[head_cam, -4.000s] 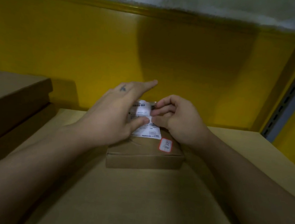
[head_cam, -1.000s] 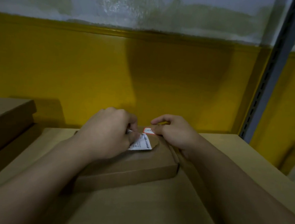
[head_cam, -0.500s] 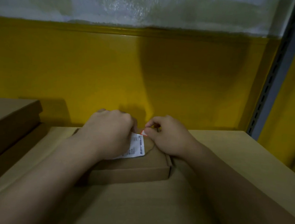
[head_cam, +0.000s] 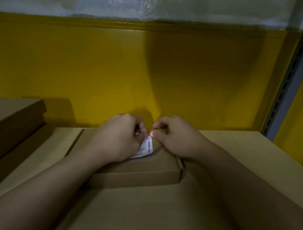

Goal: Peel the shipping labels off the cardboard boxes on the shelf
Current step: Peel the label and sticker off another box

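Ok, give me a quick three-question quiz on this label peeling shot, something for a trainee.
1. True or false: the left hand covers part of the label.
2. The right hand pinches: A a red-edged sticker, B a knife, C a tape roll.
3. Fill in: the stacked boxes lie to the flat box's ____.
Key: 1 true; 2 A; 3 left.

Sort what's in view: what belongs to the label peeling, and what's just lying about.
In the job: left hand, white label, right hand, red-edged sticker, flat box.
Lying about: stacked boxes at left, big box underneath, shelf upright.
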### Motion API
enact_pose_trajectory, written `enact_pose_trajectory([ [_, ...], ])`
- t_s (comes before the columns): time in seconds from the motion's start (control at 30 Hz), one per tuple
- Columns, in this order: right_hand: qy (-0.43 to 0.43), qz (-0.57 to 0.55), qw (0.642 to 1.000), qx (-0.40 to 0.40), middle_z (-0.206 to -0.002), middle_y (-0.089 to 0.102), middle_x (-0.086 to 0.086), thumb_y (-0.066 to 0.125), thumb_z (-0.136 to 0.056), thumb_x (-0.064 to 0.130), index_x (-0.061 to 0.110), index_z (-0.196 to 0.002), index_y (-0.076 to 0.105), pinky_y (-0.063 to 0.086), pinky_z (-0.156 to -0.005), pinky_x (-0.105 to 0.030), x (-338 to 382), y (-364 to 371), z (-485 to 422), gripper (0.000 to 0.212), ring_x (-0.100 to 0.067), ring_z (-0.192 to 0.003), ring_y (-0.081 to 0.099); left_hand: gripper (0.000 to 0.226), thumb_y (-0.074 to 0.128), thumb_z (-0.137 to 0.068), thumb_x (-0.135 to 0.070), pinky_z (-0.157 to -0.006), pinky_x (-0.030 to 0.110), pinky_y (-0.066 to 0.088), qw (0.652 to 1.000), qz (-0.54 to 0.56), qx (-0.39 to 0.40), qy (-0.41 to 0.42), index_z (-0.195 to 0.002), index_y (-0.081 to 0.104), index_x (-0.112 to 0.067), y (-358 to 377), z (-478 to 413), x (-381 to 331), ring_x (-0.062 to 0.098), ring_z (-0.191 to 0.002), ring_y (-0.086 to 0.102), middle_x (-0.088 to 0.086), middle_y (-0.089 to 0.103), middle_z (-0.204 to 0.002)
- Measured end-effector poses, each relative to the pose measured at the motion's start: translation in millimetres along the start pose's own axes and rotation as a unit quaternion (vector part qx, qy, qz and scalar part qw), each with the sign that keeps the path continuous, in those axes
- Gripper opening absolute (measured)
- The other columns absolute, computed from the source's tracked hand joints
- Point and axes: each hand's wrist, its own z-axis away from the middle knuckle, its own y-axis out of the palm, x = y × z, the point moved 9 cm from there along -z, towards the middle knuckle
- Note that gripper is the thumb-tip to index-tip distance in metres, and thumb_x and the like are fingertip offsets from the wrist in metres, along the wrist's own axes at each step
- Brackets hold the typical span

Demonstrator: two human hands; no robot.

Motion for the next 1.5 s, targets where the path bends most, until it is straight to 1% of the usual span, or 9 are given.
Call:
enact_pose_trajectory([
  [0.2,0.001,-0.012,0.999,0.043,-0.118,0.063,0.001,0.060,-0.091,0.034,0.021,-0.117,0.063,0.044,-0.090,-0.029,1.0,2.8,-0.7,0.029,-0.014,-0.106,0.056,0.012,0.059,-0.088,-0.028,-0.074,0.039,0.053,1.000,-0.025,-0.013,0.000,-0.077,0.061,-0.028,-0.7,0.7,-1.0,0.013,-0.082,0.060,-0.012,0.066,-0.082],
  [0.33,0.017,-0.070,0.995,0.068,-0.117,0.063,0.005,0.060,-0.089,0.021,0.023,-0.118,0.063,0.042,-0.081,-0.023,0.0,6.4,0.4,0.029,-0.009,-0.096,0.056,0.010,0.055,-0.090,-0.031,-0.074,0.038,0.052,0.999,-0.051,-0.012,0.002,-0.082,0.060,-0.027,0.0,1.7,-2.7,0.018,-0.088,0.060,-0.008,0.066,-0.089],
  [0.53,0.024,-0.119,0.992,0.022,-0.104,0.069,0.009,0.063,-0.088,0.023,0.029,-0.100,0.070,0.050,-0.087,-0.032,-1.4,8.3,-0.8,0.015,-0.010,-0.093,0.062,0.016,0.044,-0.096,-0.036,-0.070,0.035,0.044,0.993,-0.106,-0.015,0.044,-0.095,0.056,-0.025,0.2,5.2,-11.8,0.024,-0.091,0.057,0.000,0.061,-0.101],
  [0.77,0.016,-0.126,0.992,-0.013,-0.098,0.071,0.010,0.066,-0.087,0.026,0.027,-0.096,0.072,0.042,-0.067,-0.018,-1.4,7.6,-1.4,0.011,-0.005,-0.080,0.059,0.019,0.043,-0.094,-0.038,-0.070,0.033,0.040,0.992,-0.116,0.024,0.049,-0.102,0.053,-0.023,3.2,6.3,-12.6,0.023,-0.095,0.055,0.000,0.056,-0.104],
  [0.9,0.012,-0.113,0.993,-0.014,-0.098,0.071,0.008,0.065,-0.087,0.025,0.027,-0.096,0.071,0.041,-0.068,-0.023,-0.7,7.3,-1.7,0.012,-0.005,-0.076,0.057,0.008,0.050,-0.088,-0.031,-0.068,0.031,0.029,0.993,-0.103,0.048,0.042,-0.094,0.048,-0.025,3.3,9.0,-13.6,0.021,-0.096,0.052,-0.004,0.053,-0.103],
  [1.07,0.009,-0.114,0.993,-0.010,-0.102,0.070,0.009,0.064,-0.088,0.025,0.026,-0.099,0.071,0.041,-0.072,-0.022,0.1,6.7,-1.4,0.013,-0.005,-0.085,0.059,0.002,0.053,-0.093,-0.029,-0.072,0.034,0.040,0.996,-0.070,0.013,0.050,-0.092,0.051,-0.029,-4.1,10.0,-9.9,0.018,-0.094,0.054,-0.008,0.056,-0.100],
  [1.2,0.010,-0.098,0.995,-0.007,-0.100,0.070,0.008,0.062,-0.089,0.027,0.028,-0.100,0.071,0.046,-0.073,-0.026,0.9,7.6,-1.1,0.014,-0.009,-0.084,0.061,0.020,0.051,-0.096,-0.036,-0.082,0.035,0.045,0.993,-0.097,0.021,0.058,-0.116,0.053,-0.034,-3.8,10.8,-5.3,0.018,-0.105,0.055,-0.009,0.056,-0.115],
  [1.37,0.008,-0.069,0.998,-0.009,-0.102,0.068,0.011,0.060,-0.091,0.030,0.029,-0.103,0.070,0.047,-0.071,-0.026,3.2,4.3,1.6,0.016,-0.009,-0.082,0.060,0.030,0.046,-0.094,-0.052,-0.074,0.030,0.040,0.979,-0.192,0.024,0.061,-0.117,0.055,-0.034,-10.1,12.8,-9.7,0.016,-0.104,0.055,-0.010,0.054,-0.116],
  [1.5,0.008,-0.045,0.999,-0.013,-0.102,0.069,0.009,0.059,-0.091,0.030,0.029,-0.102,0.070,0.049,-0.078,-0.030,4.1,2.5,0.2,0.016,-0.012,-0.086,0.061,0.052,0.043,-0.083,-0.073,-0.070,0.032,0.049,0.978,-0.209,0.010,0.002,-0.116,0.055,-0.035,-28.9,14.2,3.6,0.015,-0.091,0.057,-0.008,0.057,-0.108],
])
